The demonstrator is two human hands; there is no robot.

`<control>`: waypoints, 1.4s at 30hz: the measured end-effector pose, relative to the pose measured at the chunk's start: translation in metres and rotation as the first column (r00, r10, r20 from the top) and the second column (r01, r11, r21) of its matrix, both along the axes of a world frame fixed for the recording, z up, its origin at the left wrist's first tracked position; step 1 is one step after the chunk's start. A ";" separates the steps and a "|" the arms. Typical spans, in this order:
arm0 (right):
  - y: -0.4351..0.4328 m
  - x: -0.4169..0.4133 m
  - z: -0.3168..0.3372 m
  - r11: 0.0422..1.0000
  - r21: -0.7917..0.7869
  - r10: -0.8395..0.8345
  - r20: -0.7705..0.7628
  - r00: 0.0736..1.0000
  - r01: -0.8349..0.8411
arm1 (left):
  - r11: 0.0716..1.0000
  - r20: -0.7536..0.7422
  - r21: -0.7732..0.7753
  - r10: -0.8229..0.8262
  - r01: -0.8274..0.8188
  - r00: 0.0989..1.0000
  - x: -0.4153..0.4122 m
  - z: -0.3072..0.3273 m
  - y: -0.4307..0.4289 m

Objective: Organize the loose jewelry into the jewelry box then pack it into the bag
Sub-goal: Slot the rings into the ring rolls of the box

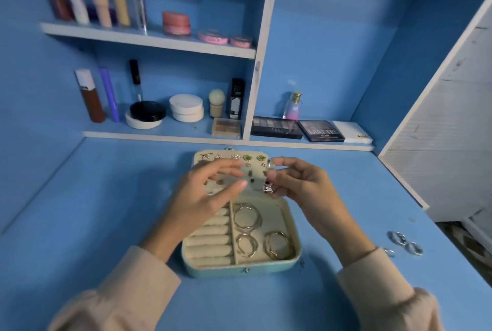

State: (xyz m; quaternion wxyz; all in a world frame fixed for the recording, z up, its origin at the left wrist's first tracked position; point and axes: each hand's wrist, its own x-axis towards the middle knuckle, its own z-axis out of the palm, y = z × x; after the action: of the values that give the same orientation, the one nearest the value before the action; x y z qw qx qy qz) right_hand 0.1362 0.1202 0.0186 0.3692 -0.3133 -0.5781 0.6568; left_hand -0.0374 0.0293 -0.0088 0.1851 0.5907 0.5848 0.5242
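Jewelry sits in a small jewelry box, pale green outside and cream inside [241, 269], which lies open on the blue tabletop [106, 197]. It is in the middle from side to side and nearer the back edge than the front edge. The flat cream lid [226, 156] leans back toward the shelves. Small earrings are pinned to it in rows, with a gold starfish earring [205, 156] at its top left and two green earrings [247, 158] further right. In the bottom half of the box, soft cream rolls [210, 240] fill the left side, and thin gold hoops [247, 217] lie in the right part. Both arms wear pale peach sleeves [127, 290]. The left hand [202, 197] is in front of the lower part of the lid, with its fingers spread and almost straight, holding nothing. I cannot tell if it touches the lid. The right hand [298, 186] is at the right edge of the lid, with its fingers curled, and it pinches a tiny red and silver piece [267, 188], too blurry to name. A few loose silver rings [415, 248] lie close together on the tabletop near its right edge, well apart from the box. Behind the tabletop, white shelves [149, 40] on the blue wall hold tall makeup bottles, round jars and flat dark eye colour cases [277, 128].
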 end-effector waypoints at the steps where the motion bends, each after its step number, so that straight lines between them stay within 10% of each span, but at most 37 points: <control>1: -0.002 -0.007 -0.001 1.000 -0.029 0.010 -0.039 0.999 -0.011 | 0.999 -0.004 -0.024 -0.021 0.021 1.000 0.000 0.001 0.000; 14: -0.015 -0.039 -0.015 0.991 -0.123 0.031 -0.222 0.975 -0.059 | 0.998 0.113 -0.054 0.049 -0.043 0.992 -0.012 -0.001 0.003; 23: -0.024 -0.043 -0.024 0.977 0.202 0.053 0.092 0.994 -0.071 | 0.984 0.301 -0.065 0.176 -0.164 0.937 -0.032 0.000 0.003; 42: -0.031 -0.045 -0.033 0.531 0.798 -0.119 0.405 0.907 -0.286 | 0.980 0.342 -0.100 0.195 -0.171 0.919 -0.031 0.002 0.001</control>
State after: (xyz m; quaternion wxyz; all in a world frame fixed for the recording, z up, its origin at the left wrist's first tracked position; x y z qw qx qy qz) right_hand 0.0909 0.0895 -0.0142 0.3106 -0.1979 -0.9004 0.2316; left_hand -0.0686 0.0308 -0.0070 0.2565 0.4239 0.6128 0.6156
